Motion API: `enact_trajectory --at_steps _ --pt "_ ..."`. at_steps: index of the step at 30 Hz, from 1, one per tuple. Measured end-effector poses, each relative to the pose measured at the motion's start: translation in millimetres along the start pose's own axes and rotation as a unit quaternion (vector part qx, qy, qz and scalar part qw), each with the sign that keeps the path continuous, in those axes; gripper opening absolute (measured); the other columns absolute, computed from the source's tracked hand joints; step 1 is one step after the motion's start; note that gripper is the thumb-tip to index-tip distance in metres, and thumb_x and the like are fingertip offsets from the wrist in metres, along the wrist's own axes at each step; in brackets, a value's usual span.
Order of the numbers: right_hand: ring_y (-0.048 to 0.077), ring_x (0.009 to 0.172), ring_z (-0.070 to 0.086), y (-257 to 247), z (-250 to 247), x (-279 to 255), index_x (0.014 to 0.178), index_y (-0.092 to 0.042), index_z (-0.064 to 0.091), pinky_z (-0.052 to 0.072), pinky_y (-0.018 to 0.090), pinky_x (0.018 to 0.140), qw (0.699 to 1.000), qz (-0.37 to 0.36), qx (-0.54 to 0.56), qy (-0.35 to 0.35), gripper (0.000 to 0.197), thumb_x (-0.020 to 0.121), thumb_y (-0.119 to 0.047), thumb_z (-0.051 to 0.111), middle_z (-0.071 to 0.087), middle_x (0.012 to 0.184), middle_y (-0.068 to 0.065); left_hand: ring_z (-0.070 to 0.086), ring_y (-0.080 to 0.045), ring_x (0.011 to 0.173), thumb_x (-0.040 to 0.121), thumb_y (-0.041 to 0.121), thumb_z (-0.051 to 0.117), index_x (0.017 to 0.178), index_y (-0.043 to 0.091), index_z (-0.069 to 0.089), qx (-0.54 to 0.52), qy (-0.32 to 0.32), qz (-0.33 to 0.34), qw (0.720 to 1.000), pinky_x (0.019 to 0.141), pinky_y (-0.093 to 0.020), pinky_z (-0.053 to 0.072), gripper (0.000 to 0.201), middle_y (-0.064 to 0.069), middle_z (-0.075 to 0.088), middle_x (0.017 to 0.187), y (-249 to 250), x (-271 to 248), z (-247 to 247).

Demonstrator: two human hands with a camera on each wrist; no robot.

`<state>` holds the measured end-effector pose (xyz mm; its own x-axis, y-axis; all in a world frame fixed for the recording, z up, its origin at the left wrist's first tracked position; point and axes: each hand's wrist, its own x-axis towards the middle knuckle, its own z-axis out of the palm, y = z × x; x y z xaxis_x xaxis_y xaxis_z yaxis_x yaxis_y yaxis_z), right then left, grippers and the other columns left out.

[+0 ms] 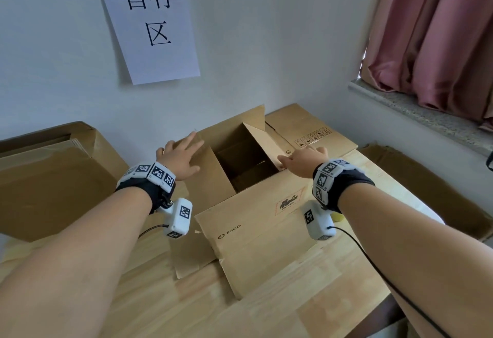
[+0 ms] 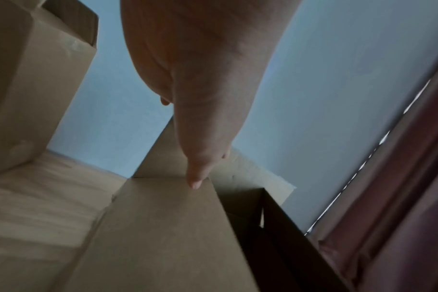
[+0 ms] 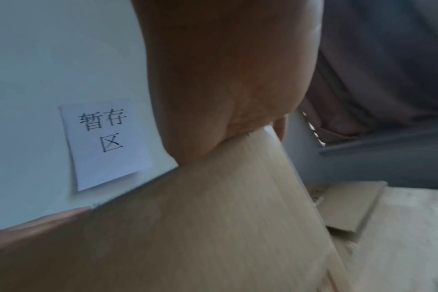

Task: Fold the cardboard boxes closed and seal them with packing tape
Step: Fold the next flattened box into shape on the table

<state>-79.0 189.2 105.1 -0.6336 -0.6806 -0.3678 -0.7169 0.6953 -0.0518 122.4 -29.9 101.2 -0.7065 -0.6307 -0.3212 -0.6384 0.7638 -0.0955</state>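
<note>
the open brown cardboard box [image 1: 248, 177] is seen between both sets of fingers, flaps still spread; folding is barely begun, no tape is applied. the left hand [image 1: 178, 159] and right hand [image 1: 304, 161] are laid flat, fingers straight, on opposite flaps.

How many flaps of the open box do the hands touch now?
2. The left hand lies on the left flap; the right hand lies on the right flap.

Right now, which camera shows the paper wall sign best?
The head view: the wall sign is large and sharp, above the open box. The right wrist view shows it smaller and blurred beside the right hand. The left wrist view misses it.
</note>
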Motion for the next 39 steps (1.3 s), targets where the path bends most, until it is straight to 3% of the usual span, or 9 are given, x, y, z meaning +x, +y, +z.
enact_trajectory --at_steps 4,11,16,20,24,28,32,35,39 --pt "0.024 0.129 0.039 -18 -15 7 0.123 -0.016 0.057 0.016 0.049 0.112 0.997 -0.002 -0.066 -0.049 0.045 0.1 -0.042 0.03 0.054 0.13 0.004 -0.003 -0.039 0.144 0.096 0.041 0.046 0.15 0.042 0.005 -0.024 -0.032 -0.003 0.999 0.114 -0.053 0.013 0.068 0.017 -0.026 0.154 -2 -3 -2" --pt "0.027 0.138 0.031 -33 -20 -5 0.14 -0.004 0.037 0.021 0.039 0.111 0.99 0.016 -0.064 -0.122 0.063 0.101 -0.048 0.016 0.035 0.148 0.013 -0.006 -0.041 0.142 0.093 0.039 0.05 0.149 0.046 0.005 -0.036 -0.048 -0.004 0.998 0.113 -0.051 0.015 0.072 0.019 -0.032 0.151 -5 -8 7" --pt "0.027 0.138 0.03 -44 -19 -5 0.142 0.0 0.032 0.024 0.031 0.109 0.992 0.02 -0.04 -0.121 0.052 0.105 -0.033 0.016 0.032 0.149 0.015 0.018 -0.039 0.134 0.092 0.039 0.053 0.148 0.044 -0.003 -0.091 0.021 -0.024 0.995 0.105 -0.048 0.028 0.08 0.015 -0.011 0.156 2 -10 6" --pt "0.026 0.139 0.028 -43 -20 -3 0.141 -0.004 0.037 0.02 0.035 0.112 0.989 -0.002 -0.051 -0.142 0.054 0.104 -0.037 0.016 0.032 0.15 0.013 0.024 -0.036 0.13 0.093 0.039 0.05 0.151 0.036 0.003 -0.146 0.031 -0.057 0.987 0.103 -0.046 0.033 0.074 0.005 0.012 0.149 3 -11 3" --pt "0.026 0.131 0.041 -44 -23 -3 0.134 -0.004 0.046 0.03 0.036 0.105 0.987 -0.035 -0.09 -0.129 0.053 0.102 -0.04 0.023 0.045 0.14 0.013 0.03 -0.037 0.128 0.092 0.033 0.054 0.15 0.037 0.014 -0.163 0.011 -0.034 0.986 0.108 -0.039 0.03 0.07 0.002 0.012 0.149 -6 -12 1" --pt "0.025 0.119 0.052 -59 -19 1 0.127 -0.007 0.054 0.038 0.032 0.095 0.984 -0.065 -0.106 -0.13 0.048 0.101 -0.04 0.032 0.056 0.128 0.01 0.005 -0.042 0.14 0.088 0.036 0.061 0.143 0.048 0.023 -0.111 -0.012 -0.005 0.994 0.111 -0.054 0.027 0.068 0.007 -0.015 0.155 -2 -18 11" --pt "0.027 0.128 0.044 -69 -13 -2 0.134 -0.002 0.044 0.032 0.035 0.104 0.985 -0.054 -0.093 -0.136 0.061 0.101 -0.048 0.022 0.048 0.137 0.014 -0.022 -0.044 0.139 0.09 0.044 0.059 0.142 0.049 0.03 -0.072 -0.047 -0.005 0.996 0.114 -0.06 0.003 0.06 0.007 -0.037 0.15 0 -23 17" --pt "0.027 0.135 0.034 -70 -6 6 0.141 -0.006 0.037 0.023 0.037 0.11 0.983 -0.05 -0.073 -0.161 0.057 0.102 -0.043 0.02 0.038 0.146 0.012 -0.026 -0.042 0.139 0.092 0.041 0.055 0.142 0.049 0.029 -0.069 -0.046 -0.001 0.997 0.114 -0.057 -0.003 0.057 0.006 -0.041 0.148 -1 -22 16" --pt "0.028 0.134 0.037 -73 -2 12 0.14 -0.005 0.04 0.025 0.035 0.109 0.982 -0.05 -0.052 -0.173 0.052 0.103 -0.038 0.023 0.04 0.144 0.013 -0.033 -0.034 0.138 0.095 0.031 0.05 0.142 0.047 0.03 0.014 0.011 0.01 1.0 0.111 -0.058 -0.014 0.054 0.005 -0.037 0.151 -1 -18 23"
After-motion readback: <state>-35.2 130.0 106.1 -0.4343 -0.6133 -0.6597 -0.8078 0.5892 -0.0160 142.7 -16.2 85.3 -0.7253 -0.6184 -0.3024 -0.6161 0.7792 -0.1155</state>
